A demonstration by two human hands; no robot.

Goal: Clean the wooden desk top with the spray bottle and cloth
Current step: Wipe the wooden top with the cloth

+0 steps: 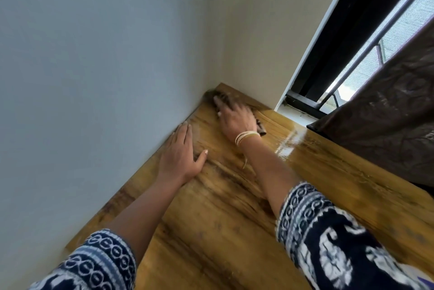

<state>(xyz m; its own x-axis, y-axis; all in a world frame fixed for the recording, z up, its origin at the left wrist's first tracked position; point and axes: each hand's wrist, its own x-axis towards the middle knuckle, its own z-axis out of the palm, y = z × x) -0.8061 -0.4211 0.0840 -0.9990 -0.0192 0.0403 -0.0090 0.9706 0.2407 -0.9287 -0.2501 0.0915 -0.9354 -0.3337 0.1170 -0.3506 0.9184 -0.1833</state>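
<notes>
Cloth (259, 126), soft and limp, lies under the flat-fingered right hand (236, 118) at the desk's (223, 219) far corner, left hand (180, 156) flat, fingers straight.

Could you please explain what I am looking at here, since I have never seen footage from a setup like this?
There is no machine: a camera worn on a person's head looks down at their two bare hands. The right hand presses a dark cloth into the far corner of the wooden desk top, wiping it. The left hand rests flat on the wood beside the wall, holding nothing. A wet sheen shows near the window and brown curtain. No spray bottle is visible.
</notes>
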